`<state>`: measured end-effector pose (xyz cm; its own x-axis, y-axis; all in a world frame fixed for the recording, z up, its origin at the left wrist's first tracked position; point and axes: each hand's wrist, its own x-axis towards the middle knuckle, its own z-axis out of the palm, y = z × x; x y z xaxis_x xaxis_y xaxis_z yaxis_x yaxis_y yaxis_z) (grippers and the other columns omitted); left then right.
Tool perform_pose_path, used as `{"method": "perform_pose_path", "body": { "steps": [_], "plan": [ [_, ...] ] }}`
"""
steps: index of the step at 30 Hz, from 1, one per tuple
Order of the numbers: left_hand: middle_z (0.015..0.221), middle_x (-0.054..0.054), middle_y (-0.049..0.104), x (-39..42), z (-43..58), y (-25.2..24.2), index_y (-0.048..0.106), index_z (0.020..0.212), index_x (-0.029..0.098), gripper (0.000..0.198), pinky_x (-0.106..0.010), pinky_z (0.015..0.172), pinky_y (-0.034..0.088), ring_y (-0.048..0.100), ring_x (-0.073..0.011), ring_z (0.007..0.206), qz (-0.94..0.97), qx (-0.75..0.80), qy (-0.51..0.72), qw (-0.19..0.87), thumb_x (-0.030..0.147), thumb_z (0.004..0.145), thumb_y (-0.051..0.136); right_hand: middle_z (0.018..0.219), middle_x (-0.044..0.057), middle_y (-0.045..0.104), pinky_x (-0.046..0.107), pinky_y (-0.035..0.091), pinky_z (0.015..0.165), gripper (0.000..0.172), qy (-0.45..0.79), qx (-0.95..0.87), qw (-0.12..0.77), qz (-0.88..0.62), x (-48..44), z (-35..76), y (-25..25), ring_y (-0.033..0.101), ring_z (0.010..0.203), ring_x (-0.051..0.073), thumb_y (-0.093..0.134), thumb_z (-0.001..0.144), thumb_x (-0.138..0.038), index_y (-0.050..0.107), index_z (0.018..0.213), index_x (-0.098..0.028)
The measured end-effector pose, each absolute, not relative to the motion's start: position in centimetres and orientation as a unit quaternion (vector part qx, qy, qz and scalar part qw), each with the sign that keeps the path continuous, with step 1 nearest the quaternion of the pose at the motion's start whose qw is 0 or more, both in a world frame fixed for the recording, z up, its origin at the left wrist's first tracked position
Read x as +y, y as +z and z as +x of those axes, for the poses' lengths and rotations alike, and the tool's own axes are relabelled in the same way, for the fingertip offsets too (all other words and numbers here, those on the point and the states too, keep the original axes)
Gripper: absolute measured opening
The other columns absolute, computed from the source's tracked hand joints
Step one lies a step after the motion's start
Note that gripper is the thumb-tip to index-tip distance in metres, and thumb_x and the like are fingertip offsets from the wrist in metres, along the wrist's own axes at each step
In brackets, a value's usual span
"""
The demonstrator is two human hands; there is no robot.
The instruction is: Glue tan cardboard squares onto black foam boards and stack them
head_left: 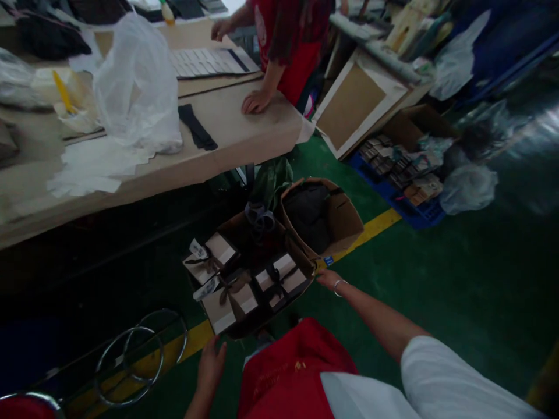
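Observation:
A cardboard box [268, 317] on the floor in front of me holds three gift boxes with pale lids and dark ribbon bows: a back left gift box [225, 249], a front left gift box [213, 308] and a right gift box [293, 281]. My right hand [328, 280], a bracelet at its wrist, has its fingers closed on the cardboard box's right corner. At the near left corner is my left hand [212, 364], thumb and fingers apart; whether it touches the cardboard is unclear.
Behind stands another carton [349, 224] with dark material inside. A covered worktable [236, 137] bears a plastic bag [137, 87]; a person in a red apron [283, 52] stands there. Metal rings [131, 366] are at left, and a blue pallet [410, 212] with stacked goods at right.

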<state>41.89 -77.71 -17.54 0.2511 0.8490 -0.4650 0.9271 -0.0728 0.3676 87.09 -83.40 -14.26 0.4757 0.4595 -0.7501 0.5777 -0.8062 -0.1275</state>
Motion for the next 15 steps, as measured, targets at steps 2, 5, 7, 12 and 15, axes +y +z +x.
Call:
{"method": "perform_pose_path", "body": {
  "steps": [2,5,7,12,15],
  "plan": [
    [0.106,-0.019,0.062,-76.6,43.2,-21.9,0.057,0.109,0.007,0.040,-0.045,0.086,0.049,0.059,-0.0321,0.103,0.732,0.619,-0.007,0.284,0.035,0.083,0.045,0.106,0.010,0.062,0.022,0.042,0.084,0.037,-0.387,0.390,0.076,0.832,-78.1,88.3,-18.3,0.058,0.099,0.017,0.057,0.083,-0.021,0.056,0.119,-0.012],
    [0.124,-0.021,0.052,-74.5,45.4,-27.2,0.049,0.121,0.008,0.048,-0.050,0.097,0.041,0.047,-0.0327,0.120,0.769,0.593,0.094,0.219,0.040,0.086,0.042,0.127,0.013,0.051,0.024,0.036,0.095,0.054,-0.363,0.507,0.091,0.777,-70.9,89.4,-25.4,0.050,0.113,0.020,0.061,0.080,-0.024,0.046,0.130,-0.012],
    [0.131,-0.021,0.046,-73.3,46.8,-30.2,0.044,0.126,0.010,0.051,-0.050,0.101,0.038,0.041,-0.0326,0.125,0.785,0.579,0.119,0.185,0.042,0.086,0.045,0.136,0.013,0.042,0.026,0.033,0.100,0.064,-0.364,0.568,0.102,0.731,-66.8,89.9,-30.8,0.044,0.120,0.023,0.066,0.075,-0.023,0.043,0.134,-0.015],
    [0.137,-0.023,0.038,-73.2,48.9,-38.4,0.031,0.135,0.008,0.061,-0.051,0.105,0.033,0.033,-0.0337,0.130,0.756,0.631,0.116,0.133,0.044,0.087,0.044,0.147,0.015,0.025,0.038,0.032,0.104,0.086,-0.313,0.682,0.135,0.647,-58.4,91.2,-45.0,0.034,0.128,0.031,0.072,0.068,-0.025,0.029,0.142,-0.019],
    [0.140,-0.021,0.035,-74.1,49.1,-42.0,0.028,0.138,0.011,0.064,-0.053,0.108,0.028,0.030,-0.0350,0.132,0.732,0.665,0.070,0.132,0.047,0.087,0.040,0.149,0.018,0.021,0.042,0.035,0.102,0.093,-0.282,0.700,0.157,0.637,-54.1,91.9,-52.1,0.033,0.129,0.034,0.073,0.068,-0.033,0.023,0.145,-0.018]
  ]
}}
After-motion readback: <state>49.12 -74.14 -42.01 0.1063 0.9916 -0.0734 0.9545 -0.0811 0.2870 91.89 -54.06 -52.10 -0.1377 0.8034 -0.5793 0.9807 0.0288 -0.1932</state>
